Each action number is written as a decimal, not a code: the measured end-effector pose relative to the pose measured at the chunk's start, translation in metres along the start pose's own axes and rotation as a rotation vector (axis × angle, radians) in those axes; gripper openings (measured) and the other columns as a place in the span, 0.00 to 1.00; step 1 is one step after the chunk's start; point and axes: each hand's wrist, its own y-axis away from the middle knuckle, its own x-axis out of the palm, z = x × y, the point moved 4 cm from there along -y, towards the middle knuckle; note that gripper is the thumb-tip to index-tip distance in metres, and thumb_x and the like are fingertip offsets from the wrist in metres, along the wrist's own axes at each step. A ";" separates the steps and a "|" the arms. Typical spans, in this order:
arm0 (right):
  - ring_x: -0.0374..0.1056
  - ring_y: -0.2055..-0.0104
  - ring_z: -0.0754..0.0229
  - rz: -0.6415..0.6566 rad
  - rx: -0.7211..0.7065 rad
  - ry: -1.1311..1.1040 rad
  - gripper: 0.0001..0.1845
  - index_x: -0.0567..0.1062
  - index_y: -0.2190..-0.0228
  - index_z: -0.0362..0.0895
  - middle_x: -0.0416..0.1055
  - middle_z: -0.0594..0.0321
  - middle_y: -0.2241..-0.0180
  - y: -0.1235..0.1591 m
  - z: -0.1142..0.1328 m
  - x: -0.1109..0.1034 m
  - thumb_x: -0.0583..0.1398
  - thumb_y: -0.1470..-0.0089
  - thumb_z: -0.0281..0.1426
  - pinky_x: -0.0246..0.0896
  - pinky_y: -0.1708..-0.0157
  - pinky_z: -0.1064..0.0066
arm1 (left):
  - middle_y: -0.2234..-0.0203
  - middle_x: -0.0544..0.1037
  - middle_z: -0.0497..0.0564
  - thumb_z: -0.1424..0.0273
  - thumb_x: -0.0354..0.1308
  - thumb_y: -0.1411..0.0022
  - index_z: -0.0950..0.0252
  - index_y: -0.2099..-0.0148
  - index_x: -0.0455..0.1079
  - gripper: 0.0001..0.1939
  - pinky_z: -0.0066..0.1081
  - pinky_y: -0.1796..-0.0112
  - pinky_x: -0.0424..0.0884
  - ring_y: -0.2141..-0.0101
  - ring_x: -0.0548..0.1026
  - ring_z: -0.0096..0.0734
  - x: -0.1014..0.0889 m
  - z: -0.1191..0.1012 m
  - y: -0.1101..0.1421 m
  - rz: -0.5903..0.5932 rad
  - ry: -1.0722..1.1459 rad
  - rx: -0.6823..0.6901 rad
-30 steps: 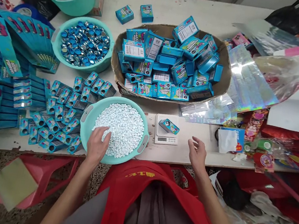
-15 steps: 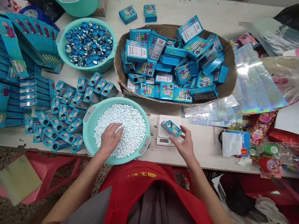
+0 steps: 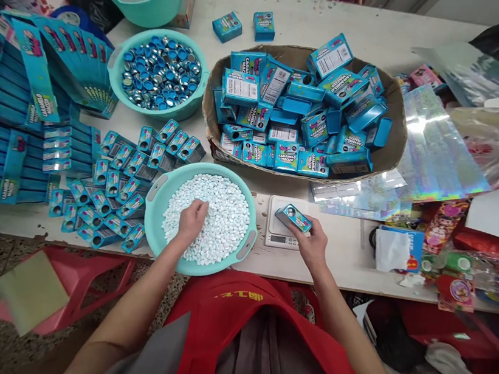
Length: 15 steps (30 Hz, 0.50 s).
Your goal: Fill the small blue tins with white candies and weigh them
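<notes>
My left hand [image 3: 192,219] is closed over the small white candies [image 3: 220,232] in a turquoise tub [image 3: 251,245]. Its fingertips are pressed together, and what lies inside them is hidden. With thumb and fingers, my right hand [image 3: 314,243] grips the right end of a blue candy box [image 3: 297,218] with a round hole near its left end. The box is over a small white digital scale [image 3: 282,240]; I cannot tell whether it rests on the plate.
Blue boxes with round holes [image 3: 132,190] stand left of the tub. Behind are a turquoise tub of round caps [image 3: 113,65], a cardboard carton [image 3: 212,142] heaped with blue boxes, and a deep turquoise bucket [image 3: 163,7]. Holographic sheets [image 3: 443,145] lie to the right.
My left hand has closed its fingers among the candies. My right hand, earlier spread beside the blue candy box, has taken hold of the box's right end. The view has shifted slightly.
</notes>
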 end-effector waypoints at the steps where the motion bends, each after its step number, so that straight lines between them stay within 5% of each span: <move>1: 0.69 0.62 0.55 -0.002 -0.027 0.015 0.23 0.72 0.64 0.44 0.72 0.60 0.65 0.001 0.008 -0.004 0.64 0.56 0.47 0.65 0.59 0.61 | 0.83 0.61 0.44 0.68 0.56 0.44 0.63 0.75 0.62 0.09 0.23 0.77 0.54 0.80 0.63 0.25 -0.004 0.000 -0.003 0.000 0.201 -0.090; 4: 0.69 0.63 0.56 0.021 -0.173 0.077 0.18 0.72 0.64 0.45 0.71 0.61 0.66 0.005 0.048 -0.014 0.64 0.52 0.44 0.65 0.63 0.64 | 0.82 0.65 0.45 0.66 0.52 0.44 0.64 0.71 0.64 0.08 0.21 0.83 0.50 0.83 0.62 0.22 -0.005 -0.006 -0.005 0.066 0.727 -0.356; 7: 0.69 0.64 0.56 0.099 -0.334 0.112 0.15 0.71 0.63 0.46 0.72 0.60 0.66 0.013 0.094 -0.013 0.64 0.50 0.40 0.65 0.65 0.65 | 0.84 0.63 0.45 0.64 0.52 0.41 0.65 0.75 0.62 0.12 0.20 0.86 0.47 0.87 0.58 0.19 0.004 -0.030 0.004 0.142 0.935 -0.472; 11: 0.69 0.63 0.55 0.242 -0.473 0.164 0.13 0.71 0.61 0.46 0.72 0.59 0.66 0.027 0.134 0.012 0.62 0.48 0.39 0.64 0.66 0.65 | 0.87 0.58 0.42 0.59 0.56 0.41 0.65 0.79 0.59 0.20 0.21 0.87 0.47 0.88 0.55 0.17 0.026 -0.088 0.032 0.208 1.019 -0.216; 15: 0.69 0.62 0.53 0.328 -0.527 0.204 0.13 0.71 0.61 0.46 0.73 0.57 0.65 0.037 0.146 0.040 0.61 0.47 0.38 0.64 0.66 0.65 | 0.85 0.63 0.45 0.57 0.59 0.42 0.66 0.81 0.61 0.22 0.24 0.79 0.61 0.82 0.64 0.20 0.041 -0.125 0.055 0.098 0.931 0.153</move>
